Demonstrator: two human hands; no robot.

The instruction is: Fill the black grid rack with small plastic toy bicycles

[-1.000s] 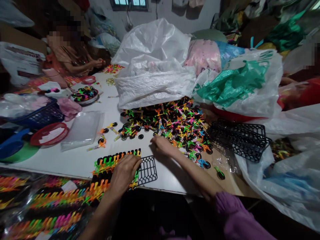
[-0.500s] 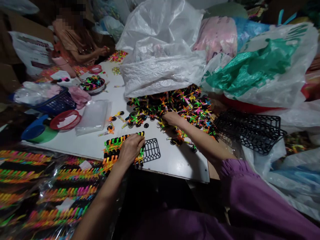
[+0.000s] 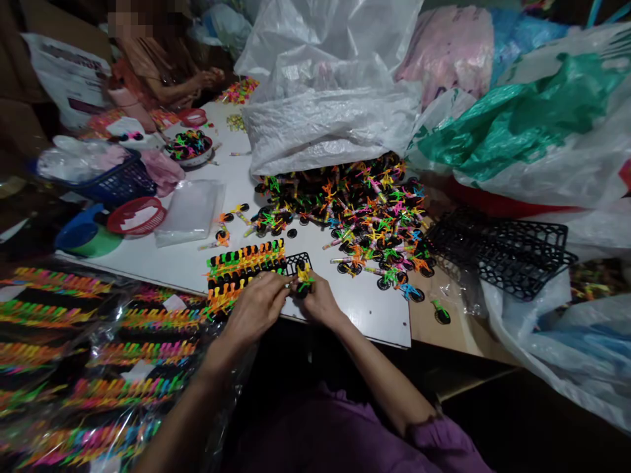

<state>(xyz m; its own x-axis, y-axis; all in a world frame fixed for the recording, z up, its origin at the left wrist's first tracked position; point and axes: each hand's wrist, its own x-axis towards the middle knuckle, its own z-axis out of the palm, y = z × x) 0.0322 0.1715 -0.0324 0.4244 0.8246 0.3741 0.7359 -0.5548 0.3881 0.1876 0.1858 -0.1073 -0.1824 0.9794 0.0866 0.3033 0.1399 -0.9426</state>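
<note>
A small yellow and green toy bicycle point(image 3: 303, 279) with black wheels is gripped in my right hand point(image 3: 319, 301), above the table's front edge. My left hand point(image 3: 259, 303) is closed, its thumb and fingertips pinched against the left side of that toy. Beneath and behind my hands lies a black plastic grid tray point(image 3: 306, 256). Rows of orange, green and yellow toy bicycles point(image 3: 246, 255) fill its left part, and my left hand hides some of them. A large heap of similar toys point(image 3: 374, 223), with printed tubes among them, spreads behind my right hand.
A big white sack point(image 3: 335, 131) stands behind the heap. Stacked black trays point(image 3: 513, 249) lie at right. Clear plastic bags point(image 3: 191, 211), a red basket point(image 3: 137, 217) and a blue basket point(image 3: 111, 182) sit at left. Packed toy rows point(image 3: 133, 351) lie lower left. Another person point(image 3: 162, 66) sits at the far left.
My right hand has come back from the heap towards me, bringing a toy bicycle to my left hand. My left hand has left the tray's top and moved slightly nearer me.
</note>
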